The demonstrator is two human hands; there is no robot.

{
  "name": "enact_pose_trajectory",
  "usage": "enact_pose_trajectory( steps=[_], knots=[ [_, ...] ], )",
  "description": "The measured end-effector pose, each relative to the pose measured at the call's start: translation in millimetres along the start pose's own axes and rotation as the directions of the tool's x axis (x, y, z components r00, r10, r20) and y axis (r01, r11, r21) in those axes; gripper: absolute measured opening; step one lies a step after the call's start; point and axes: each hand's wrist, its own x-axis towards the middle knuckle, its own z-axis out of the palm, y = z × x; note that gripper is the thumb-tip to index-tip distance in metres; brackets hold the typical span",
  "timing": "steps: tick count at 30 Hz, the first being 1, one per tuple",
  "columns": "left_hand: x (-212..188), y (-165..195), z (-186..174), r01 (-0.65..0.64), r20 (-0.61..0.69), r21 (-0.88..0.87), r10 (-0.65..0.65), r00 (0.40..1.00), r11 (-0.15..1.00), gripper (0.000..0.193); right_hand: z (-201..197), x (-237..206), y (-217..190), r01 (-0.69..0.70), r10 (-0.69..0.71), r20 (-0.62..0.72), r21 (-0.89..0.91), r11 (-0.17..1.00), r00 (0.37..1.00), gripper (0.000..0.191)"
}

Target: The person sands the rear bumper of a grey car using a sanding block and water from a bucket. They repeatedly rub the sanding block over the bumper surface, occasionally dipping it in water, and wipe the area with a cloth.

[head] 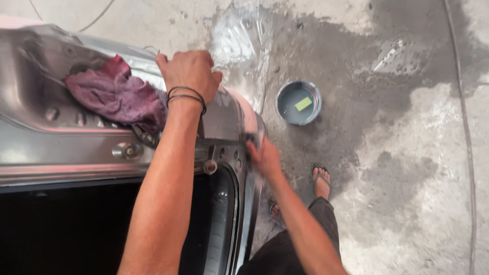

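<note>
Pressing car panel (pixel 61 147), left hand (pixel 189 71); right hand (pixel 262 155) rubbing edge.

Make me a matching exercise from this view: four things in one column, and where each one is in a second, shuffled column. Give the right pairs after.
Things:
1. purple rag
2. round tub
3. left hand
4. right hand

Places:
A. on the wet concrete floor
B. at the car panel's right edge, on a small pad
C. draped over the grey panel
D. resting on the panel beside the rag

Pairs: 1-C, 2-A, 3-D, 4-B
</note>
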Motion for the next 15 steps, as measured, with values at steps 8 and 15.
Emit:
enact_pose_trajectory(
  steps=[8, 15],
  knots=[
    [-2.5, 1.1, -2.8, 0.002, 0.043, 0.027, -0.003, 0.999, 1.0, 0.027, -3.3, 18.8, 10.8, -0.21, 0.217, 0.024, -0.163, 0.964, 0.976, 0.052],
    [-0.6, 0.9, -3.1, 0.01, 0.046, 0.002, -0.01, 0.999, 1.0, 0.026, -1.8, 0.2, 3.1, -0.106, 0.107, 0.02, -0.014, 0.994, 0.994, 0.05]
  ],
)
